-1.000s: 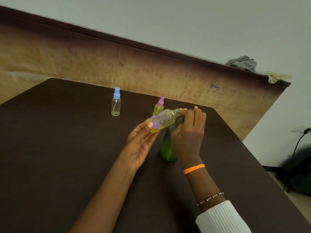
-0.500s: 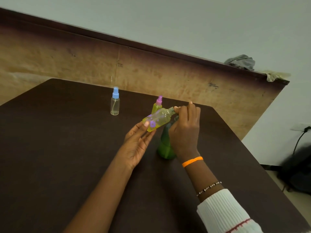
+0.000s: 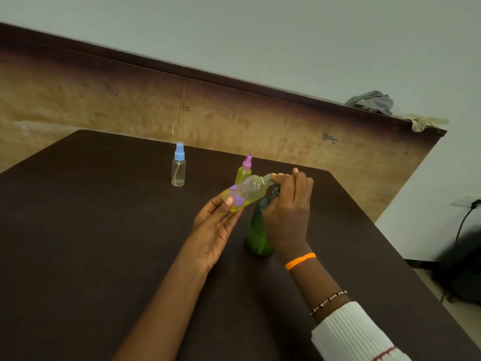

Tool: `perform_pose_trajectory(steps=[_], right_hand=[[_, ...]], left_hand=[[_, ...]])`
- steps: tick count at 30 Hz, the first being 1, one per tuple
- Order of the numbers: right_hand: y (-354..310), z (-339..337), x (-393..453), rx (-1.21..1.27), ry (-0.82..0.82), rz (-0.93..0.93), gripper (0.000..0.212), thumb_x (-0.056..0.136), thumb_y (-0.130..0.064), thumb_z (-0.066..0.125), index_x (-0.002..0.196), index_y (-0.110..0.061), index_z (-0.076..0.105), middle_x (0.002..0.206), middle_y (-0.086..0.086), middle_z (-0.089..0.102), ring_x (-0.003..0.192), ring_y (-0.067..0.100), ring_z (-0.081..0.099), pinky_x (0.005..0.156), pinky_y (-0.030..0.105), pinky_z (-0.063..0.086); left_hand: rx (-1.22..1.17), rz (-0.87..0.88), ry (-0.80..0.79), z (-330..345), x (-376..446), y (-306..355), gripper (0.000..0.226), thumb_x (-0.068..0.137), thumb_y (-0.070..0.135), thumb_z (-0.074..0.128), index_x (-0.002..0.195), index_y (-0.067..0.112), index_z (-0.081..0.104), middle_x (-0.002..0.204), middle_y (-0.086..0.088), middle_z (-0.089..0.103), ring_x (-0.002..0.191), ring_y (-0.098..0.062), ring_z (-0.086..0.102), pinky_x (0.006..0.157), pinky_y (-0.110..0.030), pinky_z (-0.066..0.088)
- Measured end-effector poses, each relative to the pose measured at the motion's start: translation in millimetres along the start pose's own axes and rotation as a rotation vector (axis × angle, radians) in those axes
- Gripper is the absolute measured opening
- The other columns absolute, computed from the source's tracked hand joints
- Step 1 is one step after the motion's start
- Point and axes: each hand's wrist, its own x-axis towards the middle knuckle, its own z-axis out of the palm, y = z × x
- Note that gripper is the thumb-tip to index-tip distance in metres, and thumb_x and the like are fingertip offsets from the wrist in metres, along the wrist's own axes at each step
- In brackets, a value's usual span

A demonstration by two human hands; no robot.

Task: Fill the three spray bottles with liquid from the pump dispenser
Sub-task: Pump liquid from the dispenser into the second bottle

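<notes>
Mouth of the uncapped spray bottle (image 3: 244, 192) is tilted to the green pump dispenser (image 3: 259, 230) mid-desk, base pinched by the left hand (image 3: 213, 230); pump head's pressed under the curled right hand (image 3: 287, 217), probably so nothing gets spilled.

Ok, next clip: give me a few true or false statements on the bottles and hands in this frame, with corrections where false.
1. The left hand holds a capless bottle tilted on its side. True.
2. The blue-capped bottle is full of yellow liquid. False: it looks clear and nearly empty.
3. The right hand is at the top of the green pump dispenser, by the held bottle's open neck. True.
4. The pink-capped bottle lies flat on the table. False: it stands upright, behind the held bottle.
5. The orange band is on the left wrist. False: it is on the right wrist.
</notes>
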Motion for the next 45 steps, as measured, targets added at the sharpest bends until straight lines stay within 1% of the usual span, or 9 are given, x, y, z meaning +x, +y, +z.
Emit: perform_pose_trajectory(steps=[8, 13, 17, 21, 24, 27, 35, 41, 45], right_hand=[[-10, -25, 24, -0.028, -0.159, -0.112, 0.027, 0.073, -0.004, 0.033, 0.084, 0.001, 0.057, 0.082, 0.015, 0.051, 0.08, 0.026, 0.042, 0.083, 0.038, 0.043], [-4, -15, -1, -0.032, -0.047, -0.06, 0.036, 0.072, 0.004, 0.037, 0.099, 0.009, 0.061, 0.09, 0.021, 0.057, 0.09, 0.028, 0.044, 0.104, 0.042, 0.036], [-5, -16, 11, -0.017, -0.08, -0.086, 0.027, 0.074, -0.004, 0.039, 0.087, 0.005, 0.061, 0.081, 0.019, 0.054, 0.084, 0.028, 0.043, 0.084, 0.037, 0.045], [-7, -25, 28, 0.005, -0.13, -0.085, 0.02, 0.074, -0.013, 0.04, 0.075, -0.001, 0.055, 0.078, 0.013, 0.051, 0.075, 0.023, 0.043, 0.063, 0.027, 0.037], [-9, -21, 14, 0.02, -0.062, -0.035, 0.024, 0.074, -0.008, 0.042, 0.085, 0.003, 0.061, 0.083, 0.015, 0.054, 0.078, 0.027, 0.048, 0.078, 0.035, 0.047], [-8, -11, 0, 0.006, 0.002, -0.012, 0.03, 0.072, 0.0, 0.042, 0.092, 0.009, 0.063, 0.085, 0.019, 0.057, 0.08, 0.03, 0.05, 0.102, 0.04, 0.04], [-12, -27, 24, 0.022, -0.139, -0.011, 0.022, 0.076, -0.013, 0.039, 0.078, -0.001, 0.058, 0.079, 0.011, 0.052, 0.075, 0.024, 0.048, 0.064, 0.027, 0.038], [-18, -17, 0, -0.016, -0.027, 0.025, 0.034, 0.071, 0.0, 0.039, 0.094, 0.008, 0.063, 0.087, 0.02, 0.057, 0.088, 0.026, 0.045, 0.088, 0.048, 0.049], [-17, -23, 6, -0.032, -0.091, 0.023, 0.033, 0.072, -0.006, 0.039, 0.092, 0.005, 0.062, 0.086, 0.017, 0.055, 0.086, 0.026, 0.046, 0.08, 0.039, 0.05]], left_hand=[[-0.018, 0.005, -0.004, 4, -3, 1, 0.019, 0.079, 0.006, 0.056, 0.097, 0.005, 0.06, 0.087, -0.004, 0.074, 0.082, -0.01, 0.07, 0.077, -0.019, 0.055], [-0.01, 0.007, -0.033, 1, -1, 1, 0.034, 0.073, 0.009, 0.059, 0.106, 0.002, 0.058, 0.095, -0.007, 0.073, 0.089, -0.012, 0.069, 0.079, -0.019, 0.055], [-0.027, 0.004, -0.024, 0, -1, 2, 0.033, 0.072, 0.009, 0.059, 0.104, 0.003, 0.059, 0.094, -0.008, 0.073, 0.088, -0.013, 0.07, 0.078, -0.019, 0.055], [-0.013, -0.006, -0.035, 2, -1, 1, 0.033, 0.071, 0.01, 0.06, 0.103, 0.004, 0.06, 0.096, -0.008, 0.072, 0.089, -0.013, 0.07, 0.085, -0.022, 0.053], [-0.005, -0.002, -0.041, 2, 1, 1, 0.034, 0.071, 0.011, 0.06, 0.104, 0.003, 0.059, 0.094, -0.007, 0.073, 0.088, -0.012, 0.07, 0.079, -0.02, 0.055], [-0.019, -0.002, -0.041, 0, 2, 1, 0.034, 0.072, 0.011, 0.06, 0.105, 0.002, 0.059, 0.096, -0.008, 0.073, 0.09, -0.013, 0.069, 0.078, -0.019, 0.055], [-0.019, -0.014, -0.029, 4, -3, 1, 0.031, 0.07, 0.011, 0.06, 0.099, 0.004, 0.06, 0.091, -0.007, 0.073, 0.085, -0.012, 0.07, 0.079, -0.02, 0.055], [-0.018, -0.009, -0.022, 1, 0, 2, 0.031, 0.069, 0.013, 0.061, 0.099, 0.005, 0.06, 0.091, -0.006, 0.074, 0.086, -0.012, 0.07, 0.078, -0.019, 0.055], [-0.025, -0.02, -0.023, 2, -2, 2, 0.033, 0.069, 0.013, 0.061, 0.1, 0.005, 0.06, 0.093, -0.006, 0.073, 0.087, -0.012, 0.07, 0.081, -0.02, 0.054]])
